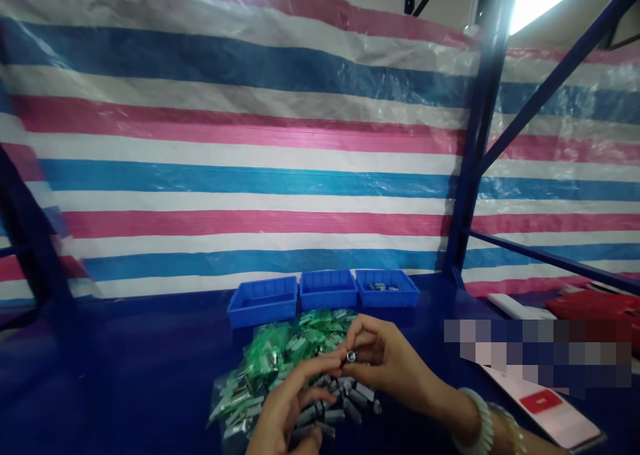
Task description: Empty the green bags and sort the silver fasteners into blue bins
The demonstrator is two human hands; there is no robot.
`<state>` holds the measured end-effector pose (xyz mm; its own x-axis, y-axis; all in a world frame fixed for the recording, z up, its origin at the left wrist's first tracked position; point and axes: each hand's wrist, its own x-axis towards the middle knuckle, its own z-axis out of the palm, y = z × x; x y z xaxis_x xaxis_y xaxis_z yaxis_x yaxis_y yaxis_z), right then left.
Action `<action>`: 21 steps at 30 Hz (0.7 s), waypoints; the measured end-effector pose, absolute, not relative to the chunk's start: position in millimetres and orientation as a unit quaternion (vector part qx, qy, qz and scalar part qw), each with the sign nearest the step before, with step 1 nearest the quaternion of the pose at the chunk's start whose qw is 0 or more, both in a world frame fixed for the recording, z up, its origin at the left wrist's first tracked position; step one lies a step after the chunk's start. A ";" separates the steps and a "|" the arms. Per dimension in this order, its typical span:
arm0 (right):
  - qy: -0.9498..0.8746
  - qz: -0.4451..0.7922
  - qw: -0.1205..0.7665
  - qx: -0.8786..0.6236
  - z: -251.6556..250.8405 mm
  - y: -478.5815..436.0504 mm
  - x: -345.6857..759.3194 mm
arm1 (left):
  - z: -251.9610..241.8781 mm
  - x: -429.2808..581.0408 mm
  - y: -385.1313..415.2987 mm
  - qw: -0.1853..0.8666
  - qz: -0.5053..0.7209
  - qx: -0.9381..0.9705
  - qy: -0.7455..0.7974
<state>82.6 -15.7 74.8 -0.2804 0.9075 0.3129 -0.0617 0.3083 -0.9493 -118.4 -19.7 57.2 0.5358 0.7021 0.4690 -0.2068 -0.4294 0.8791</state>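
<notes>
My right hand [387,355] pinches a small metal cylinder [351,356] between thumb and fingers, with its round hollow end facing me. Beside it, my left hand [290,398] has its fingers apart, the longest fingertips reaching to the cylinder; whether they press on it I cannot tell. Below both hands lies a loose pile of small grey metal cylinders [353,411], partly covered by the left fingers. Clear packets with green parts [270,351] are heaped behind and to the left of that pile.
Three blue bins stand in a row at the back: a left bin [263,315], a middle bin [329,303] and a right bin [387,299] holding a few small metal pieces. A pink phone-like slab [560,411] lies on the right. A blue post [470,161] rises behind the table.
</notes>
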 end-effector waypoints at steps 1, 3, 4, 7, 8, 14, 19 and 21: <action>-0.635 0.492 0.498 -0.327 72.5 -13.1 83.1 | 56.2 -119.0 -19.3 0.505 0.444 0.720 0.172; -0.652 0.445 0.506 -0.347 71.6 -5.0 88.2 | 55.0 -119.9 -19.0 0.501 0.442 0.723 0.174; -0.664 0.396 0.515 -0.370 73.1 1.1 93.2 | 54.9 -120.2 -19.2 0.498 0.444 0.724 0.178; -0.680 0.196 0.533 -0.464 82.7 27.5 115.7 | 55.5 -120.2 -20.6 0.485 0.448 0.726 0.191; -0.676 0.128 0.525 -0.502 86.2 37.9 124.4 | 55.8 -120.0 -21.0 0.482 0.447 0.728 0.194; -0.683 0.011 0.470 -0.559 91.9 66.2 155.4 | 55.9 -119.3 -18.3 0.463 0.453 0.733 0.208; -0.789 0.083 0.354 -0.495 89.8 25.3 134.7 | 57.3 -118.6 -16.0 0.439 0.464 0.738 0.216; -0.852 0.134 0.256 -0.436 89.9 8.0 123.0 | 58.4 -118.3 -15.9 0.429 0.463 0.739 0.235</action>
